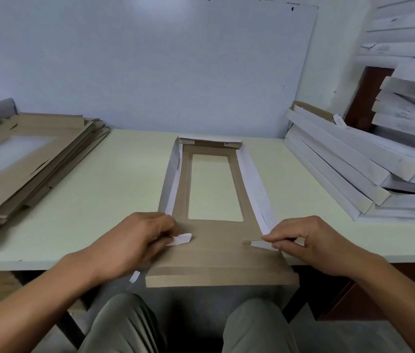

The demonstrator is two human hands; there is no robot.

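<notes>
Two white paper tabs (179, 239) (261, 244) of the windowed brown cardboard (216, 262) sit pinched in left hand (137, 235) and right hand (303, 238) grips.

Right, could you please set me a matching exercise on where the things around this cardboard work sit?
Things:
1. windowed cardboard blank
2. stack of flat brown blanks
3. pile of folded white boxes
4. whiteboard

Places:
A. upright behind the table
B. right end of the table
C. middle of the table, near end over the front edge
D. left end of the table

Pairs: 1-C, 2-D, 3-B, 4-A.
</notes>
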